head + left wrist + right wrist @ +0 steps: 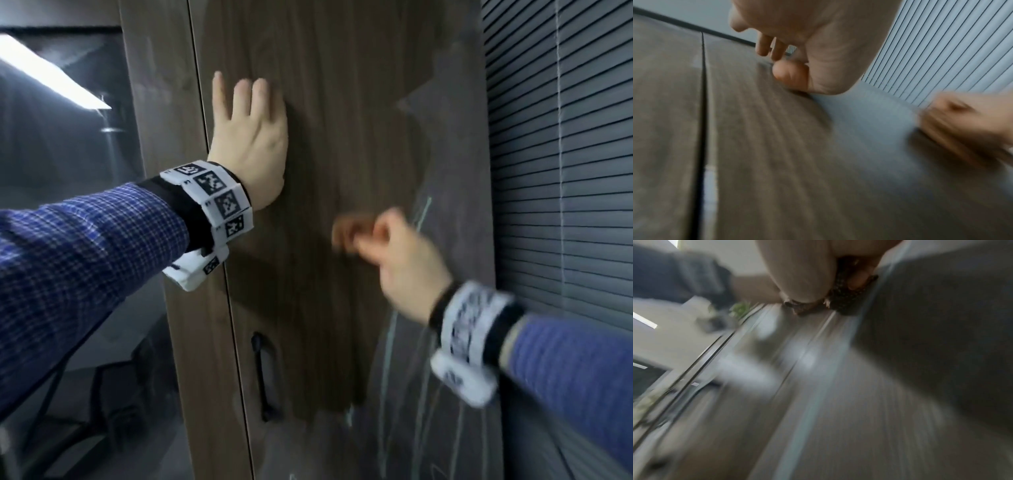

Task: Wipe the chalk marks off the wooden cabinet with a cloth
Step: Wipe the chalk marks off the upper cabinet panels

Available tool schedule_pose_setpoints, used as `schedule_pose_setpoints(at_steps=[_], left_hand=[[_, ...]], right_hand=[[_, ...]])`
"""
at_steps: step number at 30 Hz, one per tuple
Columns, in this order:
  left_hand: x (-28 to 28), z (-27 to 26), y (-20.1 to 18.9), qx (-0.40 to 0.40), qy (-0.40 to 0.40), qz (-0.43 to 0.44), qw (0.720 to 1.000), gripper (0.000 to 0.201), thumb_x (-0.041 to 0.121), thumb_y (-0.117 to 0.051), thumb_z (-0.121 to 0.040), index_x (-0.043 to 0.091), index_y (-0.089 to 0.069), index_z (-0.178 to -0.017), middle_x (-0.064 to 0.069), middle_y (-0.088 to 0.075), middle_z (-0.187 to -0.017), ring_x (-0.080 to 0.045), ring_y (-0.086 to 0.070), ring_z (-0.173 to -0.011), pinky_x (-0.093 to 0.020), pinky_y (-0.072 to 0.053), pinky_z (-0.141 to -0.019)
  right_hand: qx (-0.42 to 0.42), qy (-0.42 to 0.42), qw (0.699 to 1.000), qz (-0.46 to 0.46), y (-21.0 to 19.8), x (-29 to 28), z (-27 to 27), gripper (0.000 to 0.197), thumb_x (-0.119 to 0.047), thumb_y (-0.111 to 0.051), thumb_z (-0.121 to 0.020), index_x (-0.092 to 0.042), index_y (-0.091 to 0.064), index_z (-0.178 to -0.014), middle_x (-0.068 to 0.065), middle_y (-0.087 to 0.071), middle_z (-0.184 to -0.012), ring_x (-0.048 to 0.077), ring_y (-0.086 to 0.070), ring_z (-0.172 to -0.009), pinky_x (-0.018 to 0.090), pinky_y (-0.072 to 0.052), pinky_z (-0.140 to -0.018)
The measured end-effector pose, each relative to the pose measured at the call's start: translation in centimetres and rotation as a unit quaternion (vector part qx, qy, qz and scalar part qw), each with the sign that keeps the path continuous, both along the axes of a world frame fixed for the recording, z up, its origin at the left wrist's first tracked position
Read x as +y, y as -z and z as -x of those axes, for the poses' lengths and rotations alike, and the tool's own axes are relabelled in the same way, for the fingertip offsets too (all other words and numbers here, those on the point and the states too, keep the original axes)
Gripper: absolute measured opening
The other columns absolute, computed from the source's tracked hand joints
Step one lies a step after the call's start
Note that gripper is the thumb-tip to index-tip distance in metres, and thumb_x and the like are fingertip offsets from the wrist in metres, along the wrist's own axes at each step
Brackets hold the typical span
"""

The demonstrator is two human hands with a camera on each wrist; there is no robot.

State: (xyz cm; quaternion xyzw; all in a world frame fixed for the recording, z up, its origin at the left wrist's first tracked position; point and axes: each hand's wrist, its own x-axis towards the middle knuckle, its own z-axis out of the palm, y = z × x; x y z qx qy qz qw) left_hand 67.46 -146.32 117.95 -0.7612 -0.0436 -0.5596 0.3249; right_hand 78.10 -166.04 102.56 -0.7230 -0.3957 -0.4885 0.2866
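Right hand, blurred at centre right of the frame, curls round a small cloth on the cabinet; left hand presses flat, upper left. Sweep firmly rightward over the chalk lines beside it.

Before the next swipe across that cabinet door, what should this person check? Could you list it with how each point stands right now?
1. Left hand braced flat on the cabinet door: ok.
2. Cloth held in the right hand: ok, though blurred.
3. Cloth pressed against the wood: cannot tell, motion blur.
4. Chalk marks all gone: not ok, lines remain along the door's right side.
5. Recessed handle out of the wiping path: ok.
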Motion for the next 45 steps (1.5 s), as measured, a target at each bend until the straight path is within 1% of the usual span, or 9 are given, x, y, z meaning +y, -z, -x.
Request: schedule_pose_setpoints(at_steps=[4,7,12,16,22,26,32,38,45], left_hand=[[-3.5,-0.4,1.1,0.051,0.027,-0.012,0.998,0.083,0.019,-0.062,-0.066,0.002,-0.038,-0.144,-0.022,-0.036,-0.145,-0.044,-0.035,-0.135,-0.061,-0.022,-0.119],[-5.3,-1.4,1.3,0.081,-0.010,0.032,0.996,0.068,0.019,-0.063,-0.073,0.006,-0.042,-0.136,-0.021,-0.033,-0.144,-0.046,-0.033,-0.133,-0.066,-0.023,-0.115],[-6.7,-2.1,-0.2,0.051,-0.051,-0.001,0.997,0.034,0.013,-0.051,-0.077,0.003,-0.054,-0.110,-0.026,-0.047,-0.123,-0.046,-0.049,-0.109,-0.071,-0.023,-0.113],[-6.9,-2.8,-0.1,0.067,-0.063,-0.021,0.996,0.014,0.014,-0.054,-0.078,0.005,-0.050,-0.087,-0.023,-0.052,-0.099,-0.037,-0.052,-0.087,-0.061,-0.040,-0.105],[-7.1,-2.3,0.0,0.063,-0.077,-0.042,0.994,0.014,0.014,-0.050,-0.074,0.008,-0.039,-0.078,-0.018,-0.050,-0.089,-0.029,-0.040,-0.074,-0.052,-0.047,-0.093],[-7.4,-2.3,0.4,0.060,-0.101,-0.045,0.992,0.014,0.019,-0.053,-0.080,0.006,-0.049,-0.085,-0.019,-0.053,-0.095,-0.036,-0.056,-0.086,-0.057,-0.044,-0.102],[-9.2,-3.3,1.0,0.051,-0.212,-0.041,0.975,0.043,0.016,-0.040,-0.094,-0.007,-0.061,-0.124,-0.041,-0.051,-0.128,-0.056,-0.053,-0.119,-0.061,-0.040,-0.108],[-9.5,-3.1,0.8,0.065,-0.246,-0.072,0.965,0.044,0.018,-0.038,-0.097,-0.005,-0.062,-0.126,-0.044,-0.048,-0.130,-0.056,-0.053,-0.120,-0.060,-0.041,-0.107],[-9.1,-2.3,1.1,0.077,-0.228,-0.082,0.967,0.044,0.020,-0.040,-0.096,-0.005,-0.063,-0.125,-0.043,-0.045,-0.132,-0.056,-0.051,-0.122,-0.060,-0.038,-0.108]], right_hand=[[-0.048,0.017,0.940,0.339,12.4,-2.7,0.8,0.027,-0.029,-0.048,-0.089,-0.038,-0.057,-0.113,-0.006,-0.056,-0.106,0.016,-0.061,-0.084,0.031,-0.055,-0.064],[-0.130,0.016,0.886,0.444,10.2,-4.0,-0.7,0.040,-0.023,-0.053,-0.080,-0.037,-0.058,-0.117,0.000,-0.050,-0.108,0.017,-0.058,-0.077,0.027,-0.051,-0.051],[-0.104,0.022,0.986,0.131,-6.9,-4.2,-2.4,0.024,-0.048,-0.044,-0.096,-0.030,-0.053,-0.109,-0.007,-0.056,-0.095,0.018,-0.060,-0.080,0.032,-0.045,-0.065],[-0.014,0.008,0.994,-0.106,-16.1,-5.8,-4.3,0.018,-0.033,-0.049,-0.090,-0.020,-0.056,-0.101,-0.014,-0.055,-0.085,0.017,-0.058,-0.084,0.031,-0.044,-0.069],[-0.020,-0.030,0.999,0.005,1.3,-5.1,-3.2,0.034,-0.057,-0.043,-0.095,-0.027,-0.056,-0.105,-0.010,-0.056,-0.087,0.014,-0.061,-0.078,0.032,-0.046,-0.068],[-0.090,0.012,0.958,0.271,11.9,-8.1,-3.9,0.032,-0.024,-0.067,-0.087,-0.037,-0.060,-0.116,-0.004,-0.060,-0.105,0.016,-0.060,-0.085,0.031,-0.053,-0.061],[-0.067,0.021,0.988,0.134,-4.8,-7.3,-3.2,0.035,-0.057,-0.037,-0.095,-0.030,-0.054,-0.109,-0.011,-0.055,-0.095,0.013,-0.058,-0.083,0.032,-0.045,-0.070],[0.017,0.082,0.980,-0.179,-25.2,-8.1,-5.1,0.017,-0.025,-0.050,-0.095,-0.017,-0.052,-0.110,-0.002,-0.062,-0.097,0.022,-0.059,-0.088,0.031,-0.037,-0.067],[0.034,-0.039,0.986,-0.157,-8.2,-8.8,-6.1,0.014,-0.029,-0.063,-0.094,-0.021,-0.057,-0.103,-0.003,-0.066,-0.091,0.014,-0.060,-0.082,0.026,-0.043,-0.076]])
